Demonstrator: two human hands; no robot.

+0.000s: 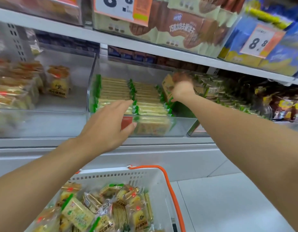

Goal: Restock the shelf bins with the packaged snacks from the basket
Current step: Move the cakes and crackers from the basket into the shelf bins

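Blur hides right hand (182, 88) fingers on packet (167, 86).

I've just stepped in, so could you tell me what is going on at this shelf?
A person is restocking a clear shelf bin with green-edged cracker packs. The right hand grips one pack at the bin's right side, while the left hand rests open on the packed rows. The white basket below holds more snacks.

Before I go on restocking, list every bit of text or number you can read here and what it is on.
"8.8": white and orange price tag on the blue and yellow boxes, upper right.
"8": large black digits, cut off, on the white and orange price sign at top.
"巧克力": brown and cream biscuit packs; remaining characters blurred.
Wrappers in the white plastic basket and clear bins: unreadable.
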